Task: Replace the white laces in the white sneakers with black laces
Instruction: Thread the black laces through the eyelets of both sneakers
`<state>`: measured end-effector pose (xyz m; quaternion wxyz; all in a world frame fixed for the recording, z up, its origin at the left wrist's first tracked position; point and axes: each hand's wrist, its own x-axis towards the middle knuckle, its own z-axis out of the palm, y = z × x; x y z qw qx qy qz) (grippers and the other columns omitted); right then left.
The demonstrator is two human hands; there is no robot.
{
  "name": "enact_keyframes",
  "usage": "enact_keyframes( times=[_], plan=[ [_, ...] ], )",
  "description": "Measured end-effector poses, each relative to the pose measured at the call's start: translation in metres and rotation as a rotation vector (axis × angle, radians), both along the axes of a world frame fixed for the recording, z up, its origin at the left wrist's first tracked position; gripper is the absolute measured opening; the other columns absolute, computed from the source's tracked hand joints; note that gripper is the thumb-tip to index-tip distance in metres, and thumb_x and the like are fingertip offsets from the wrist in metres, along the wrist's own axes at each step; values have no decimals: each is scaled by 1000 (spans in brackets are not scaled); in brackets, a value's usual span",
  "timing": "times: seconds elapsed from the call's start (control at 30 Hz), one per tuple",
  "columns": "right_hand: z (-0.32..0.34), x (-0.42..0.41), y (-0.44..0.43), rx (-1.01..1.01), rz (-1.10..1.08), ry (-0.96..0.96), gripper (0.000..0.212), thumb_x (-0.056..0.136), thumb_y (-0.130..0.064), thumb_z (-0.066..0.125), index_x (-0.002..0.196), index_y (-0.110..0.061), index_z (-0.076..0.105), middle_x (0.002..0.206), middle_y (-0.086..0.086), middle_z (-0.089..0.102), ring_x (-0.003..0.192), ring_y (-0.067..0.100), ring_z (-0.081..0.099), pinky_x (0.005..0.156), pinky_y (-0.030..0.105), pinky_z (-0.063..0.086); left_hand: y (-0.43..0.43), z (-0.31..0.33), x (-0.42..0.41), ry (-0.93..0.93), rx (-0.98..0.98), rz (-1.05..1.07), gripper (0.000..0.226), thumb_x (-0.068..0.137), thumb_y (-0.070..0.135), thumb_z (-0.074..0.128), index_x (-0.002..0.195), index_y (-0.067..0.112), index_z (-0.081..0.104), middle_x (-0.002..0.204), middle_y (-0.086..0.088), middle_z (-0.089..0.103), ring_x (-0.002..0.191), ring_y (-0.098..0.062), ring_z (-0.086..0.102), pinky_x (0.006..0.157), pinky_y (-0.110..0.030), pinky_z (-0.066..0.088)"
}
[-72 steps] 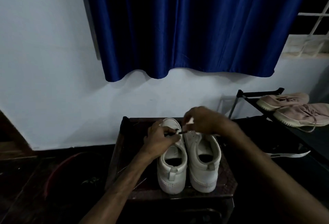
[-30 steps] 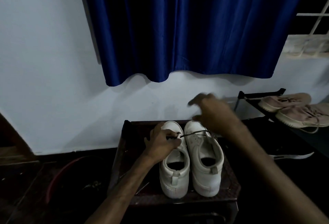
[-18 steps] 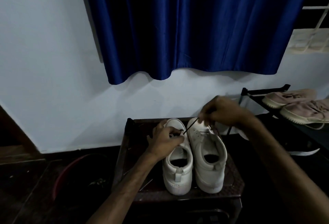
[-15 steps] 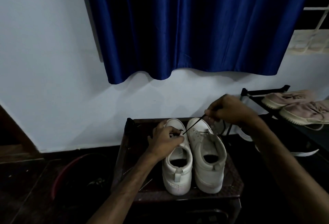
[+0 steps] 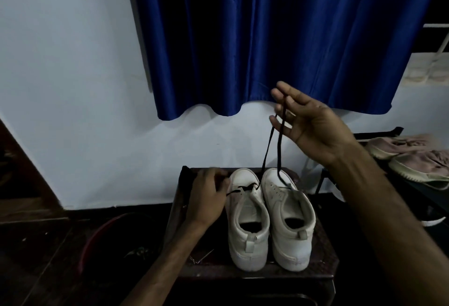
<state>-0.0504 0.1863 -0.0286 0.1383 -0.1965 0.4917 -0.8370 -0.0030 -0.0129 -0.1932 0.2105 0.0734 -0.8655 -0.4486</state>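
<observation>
Two white sneakers stand side by side on a dark stool [image 5: 323, 254], heels toward me: the left sneaker [image 5: 245, 223] and the right sneaker [image 5: 289, 220]. A black lace [image 5: 269, 140] runs through the front eyelets of the left sneaker and rises to my right hand [image 5: 313, 128], which is raised high and pinches the lace between thumb and forefinger; the lace's loose end hangs down over the right sneaker's toe. My left hand [image 5: 206, 198] rests at the left sneaker's side and grips the lace's other end.
A blue curtain [image 5: 267, 38] hangs on the white wall behind. A dark rack [image 5: 379, 133] at right carries pinkish shoes [image 5: 410, 155]. A red-rimmed basin [image 5: 97, 237] sits on the dark floor at left of the stool.
My right hand has risen well above the sneakers, drawing the black lace up through the left sneaker's eyelet. My left hand has stayed at that sneaker's side.
</observation>
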Motion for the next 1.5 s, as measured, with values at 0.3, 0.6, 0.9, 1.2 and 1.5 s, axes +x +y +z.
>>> enact_keyframes(
  times=[0.3,0.6,0.9,1.2,1.5],
  plan=[
    [-6,2,-43,-162,-105,0,40,88,20,41,108,-7,62,98,4,72,89,13,68,95,33,53,33,99,16,-98,527,-661,25,102,23,46,96,9,65,82,-1,68,72,-19,64,73,-30,52],
    [-56,-37,14,425,-382,112,39,89,24,36,90,-5,63,90,10,71,85,18,67,81,27,58,-14,77,13,-85,243,-446,30,104,10,38,110,10,67,78,-3,66,55,-13,46,48,-12,35],
    [-76,-35,-4,1344,-253,617,30,99,-34,53,126,-31,63,123,-2,67,111,16,63,97,32,46,5,85,-6,-14,-279,-234,22,91,43,61,82,23,58,63,10,70,44,3,52,60,-27,45],
    [-78,-33,-8,893,172,397,26,90,-24,66,88,2,72,64,16,61,56,13,50,55,24,46,18,81,-14,-21,-523,-267,51,79,60,66,109,29,40,67,7,68,70,-11,60,66,-32,42],
    [-89,-49,12,975,-30,303,18,96,-18,58,87,-10,72,74,6,64,57,6,47,51,21,36,19,49,3,-415,-247,-255,40,80,57,69,80,17,66,79,1,68,79,-23,68,65,-34,54]
  ],
)
